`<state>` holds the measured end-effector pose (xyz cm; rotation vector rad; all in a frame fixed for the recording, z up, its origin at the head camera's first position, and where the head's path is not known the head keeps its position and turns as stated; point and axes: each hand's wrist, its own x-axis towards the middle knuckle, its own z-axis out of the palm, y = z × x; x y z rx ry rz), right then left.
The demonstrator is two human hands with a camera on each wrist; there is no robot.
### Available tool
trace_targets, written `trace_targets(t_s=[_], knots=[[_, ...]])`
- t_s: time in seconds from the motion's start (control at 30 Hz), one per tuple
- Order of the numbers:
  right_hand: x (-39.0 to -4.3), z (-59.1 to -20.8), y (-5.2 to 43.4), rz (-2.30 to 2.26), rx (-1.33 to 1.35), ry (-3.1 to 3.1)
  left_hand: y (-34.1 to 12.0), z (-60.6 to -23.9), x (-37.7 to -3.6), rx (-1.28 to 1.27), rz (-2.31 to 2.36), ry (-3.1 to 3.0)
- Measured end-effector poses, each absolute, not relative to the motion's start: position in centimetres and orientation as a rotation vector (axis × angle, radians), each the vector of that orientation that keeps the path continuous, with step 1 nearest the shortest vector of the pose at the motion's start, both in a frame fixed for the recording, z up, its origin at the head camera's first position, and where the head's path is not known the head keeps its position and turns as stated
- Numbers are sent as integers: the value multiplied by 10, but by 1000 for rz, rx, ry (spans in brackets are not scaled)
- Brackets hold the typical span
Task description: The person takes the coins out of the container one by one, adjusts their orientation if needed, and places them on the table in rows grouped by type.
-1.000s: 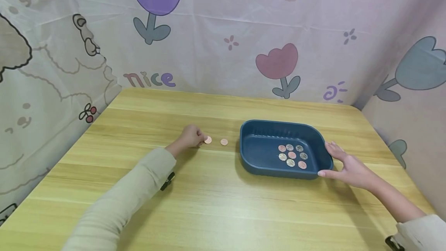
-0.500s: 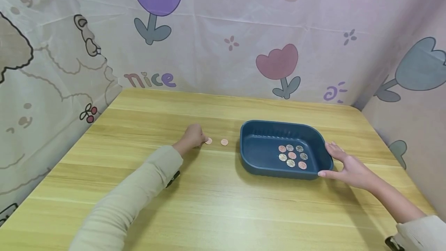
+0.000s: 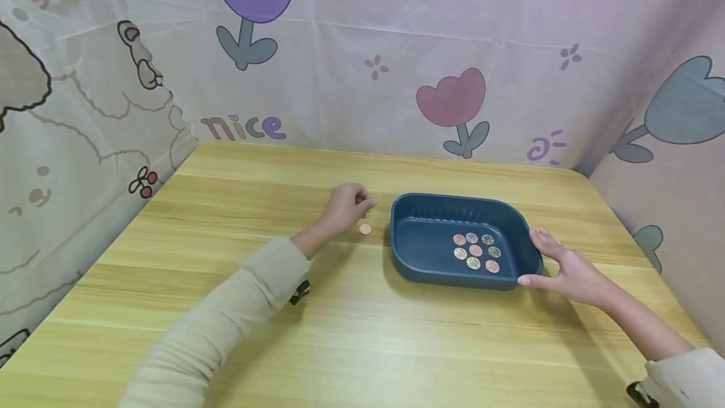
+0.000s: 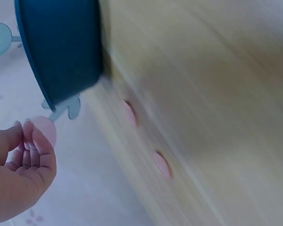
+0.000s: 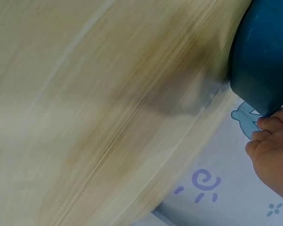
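Hands apart: left hand [image 3: 347, 204] pinches coin [image 4: 45, 130]; right hand [image 3: 568, 267] flat vs blue tray [image 3: 430, 269].

The left hand [image 3: 347, 205] has lifted one pink disc off the table [image 3: 226, 307] (pinched in its fingers), moving toward the tray [image 3: 408, 250].

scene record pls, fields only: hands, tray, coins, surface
left hand: raised off the table, fingers curled, pinching a pink coin
right hand: fingers resting on the tray's right end
tray: dark blue, upright on the table
coins in tray: seven, clustered right of centre
loose coin: on the table left of the tray
table: light wood
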<state>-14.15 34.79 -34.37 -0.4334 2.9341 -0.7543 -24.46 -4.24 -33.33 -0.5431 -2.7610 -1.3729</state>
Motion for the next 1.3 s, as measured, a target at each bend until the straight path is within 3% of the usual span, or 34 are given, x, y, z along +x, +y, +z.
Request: trace_targets(t_s=[0.4,0.83,1.1,1.3], knots=[[-142,-344,348,-764,-429,2926,18,-327,-229,-730,-1386,-2711],[-142,-343,347,-755,-435,2929,85,-345,-224,-680,-1365,-2906],[-143,-342,346,-736,-429,2915,113,-360,-225,-609,-1160,-3040],[-141,-342,348,-741,-431,2924,121,-365,-224,-766,-860,-3174]])
